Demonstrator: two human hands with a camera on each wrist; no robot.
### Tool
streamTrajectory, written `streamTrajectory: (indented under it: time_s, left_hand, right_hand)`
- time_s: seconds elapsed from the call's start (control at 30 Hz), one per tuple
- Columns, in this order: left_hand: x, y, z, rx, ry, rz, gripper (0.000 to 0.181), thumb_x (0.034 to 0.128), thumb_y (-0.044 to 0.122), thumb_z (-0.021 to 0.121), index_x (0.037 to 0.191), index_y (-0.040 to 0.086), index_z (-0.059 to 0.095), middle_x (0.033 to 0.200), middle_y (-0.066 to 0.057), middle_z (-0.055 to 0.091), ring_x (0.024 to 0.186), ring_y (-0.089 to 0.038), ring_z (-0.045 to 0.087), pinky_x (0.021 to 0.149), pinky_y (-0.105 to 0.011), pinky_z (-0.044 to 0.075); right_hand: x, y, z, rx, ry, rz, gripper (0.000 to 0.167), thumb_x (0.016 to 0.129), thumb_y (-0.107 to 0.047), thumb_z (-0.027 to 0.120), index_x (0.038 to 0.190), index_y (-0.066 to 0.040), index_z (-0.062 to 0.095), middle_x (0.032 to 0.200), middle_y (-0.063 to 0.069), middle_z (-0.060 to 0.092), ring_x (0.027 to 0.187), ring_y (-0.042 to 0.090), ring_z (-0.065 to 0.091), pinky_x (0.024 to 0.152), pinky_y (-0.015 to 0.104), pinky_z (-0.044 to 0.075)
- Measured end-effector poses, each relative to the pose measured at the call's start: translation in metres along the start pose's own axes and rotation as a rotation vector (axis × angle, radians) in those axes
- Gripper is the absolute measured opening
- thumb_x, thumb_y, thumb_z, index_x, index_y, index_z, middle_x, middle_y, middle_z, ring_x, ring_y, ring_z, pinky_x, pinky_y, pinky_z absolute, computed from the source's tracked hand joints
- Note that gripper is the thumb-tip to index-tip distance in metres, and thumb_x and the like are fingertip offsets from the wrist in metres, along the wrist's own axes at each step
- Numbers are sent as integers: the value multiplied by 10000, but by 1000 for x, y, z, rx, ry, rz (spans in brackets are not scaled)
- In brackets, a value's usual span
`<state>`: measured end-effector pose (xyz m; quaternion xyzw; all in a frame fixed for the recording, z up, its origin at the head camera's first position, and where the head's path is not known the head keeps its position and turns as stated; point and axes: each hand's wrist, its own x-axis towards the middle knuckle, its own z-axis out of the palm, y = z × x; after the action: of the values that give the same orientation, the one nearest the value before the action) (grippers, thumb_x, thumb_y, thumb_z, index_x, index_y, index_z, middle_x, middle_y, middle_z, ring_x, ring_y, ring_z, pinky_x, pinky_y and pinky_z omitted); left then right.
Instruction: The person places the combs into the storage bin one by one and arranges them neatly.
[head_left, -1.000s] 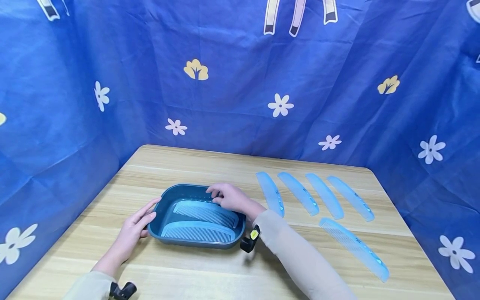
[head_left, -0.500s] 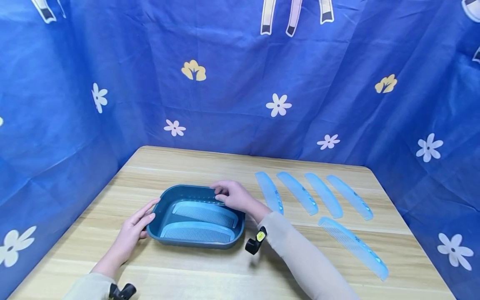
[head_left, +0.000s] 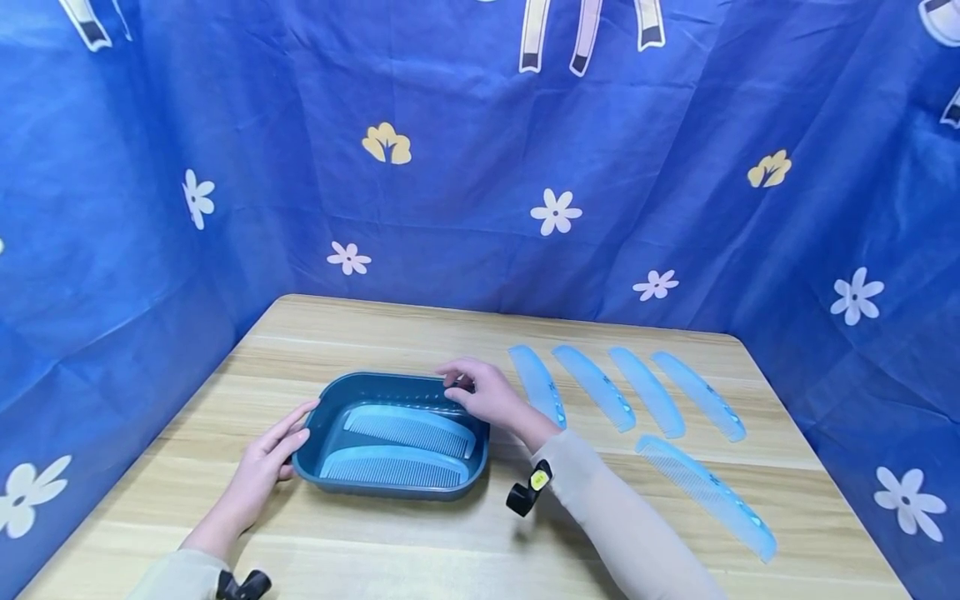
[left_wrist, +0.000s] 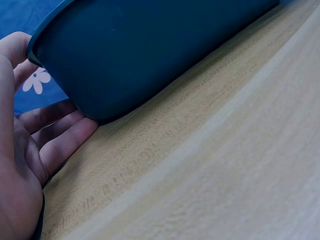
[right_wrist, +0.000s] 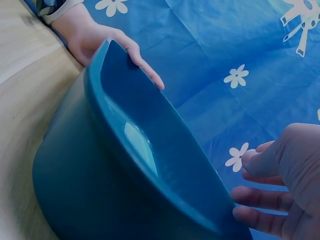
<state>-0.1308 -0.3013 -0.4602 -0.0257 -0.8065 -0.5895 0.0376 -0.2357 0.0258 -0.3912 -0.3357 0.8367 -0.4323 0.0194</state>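
Observation:
A dark teal plastic basin (head_left: 360, 492) stands on the wooden table. Two light-blue translucent combs lie inside: the back comb (head_left: 411, 427) and the front comb (head_left: 393, 467), roughly parallel. My left hand (head_left: 258, 467) holds the basin's left end; in the left wrist view its other fingers (left_wrist: 65, 142) lie against the base corner. At the back right rim is my right hand (head_left: 486, 393), its fingers loosely bent and nothing held. In the right wrist view its fingertips (right_wrist: 240, 212) are at the far rim; whether they touch it, I cannot tell.
To the right, several matching combs lie on the table (head_left: 360, 550): a slanted row including one comb (head_left: 538, 385) nearest the basin, and a separate comb (head_left: 708, 492) closer to the front. A blue patterned curtain (head_left: 465, 208) encloses the back and sides.
My right hand has moved from over the basin's inside rightward and slightly back toward its rim. My left hand stays at the left end. The combs have not visibly moved.

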Motion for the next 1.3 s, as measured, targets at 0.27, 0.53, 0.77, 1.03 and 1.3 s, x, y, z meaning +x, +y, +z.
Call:
streamTrajectory:
  time_s: [0.27,0.53,0.77,1.03,1.3]
  left_hand:
    - [1,1,0,-7,-5,10,461,998,285,435,1445,203,357,1280,220,437,942,-22,545,605,-263,516]
    - [1,1,0,-22,-1,1,465,996,282,440,1444,188,358,1250,230,460,931,-15,561,624,-268,525]
    - [1,1,0,-20,8,12,460,996,274,442,1439,173,367,1201,175,502,944,-7,567,605,-262,520]
    - [0,0,1,-13,17,-2,457,996,285,441,1437,188,372,1175,131,501,942,-19,580,629,-279,530]
    - [1,-1,0,-19,15,8,454,996,276,442,1436,191,375,1194,128,503,962,-16,570,621,-278,528]
  right_hand:
    - [-9,5,-8,10,48,-19,309,875,-26,626,1183,-43,611,947,61,632,838,154,605,687,230,493]
    - [-19,12,-16,11,84,-36,310,879,-27,622,1188,-31,603,952,53,632,828,158,607,687,253,503]
    - [-27,18,-22,9,111,-23,313,882,-41,620,1193,-68,607,960,63,640,825,153,607,689,257,497]
    - [-39,26,-29,29,169,-13,308,867,-34,634,1173,-68,620,930,38,633,814,153,607,671,294,509]
    - [-49,37,-35,74,212,35,314,851,-13,643,1163,-37,624,920,44,641,799,169,606,678,313,509]
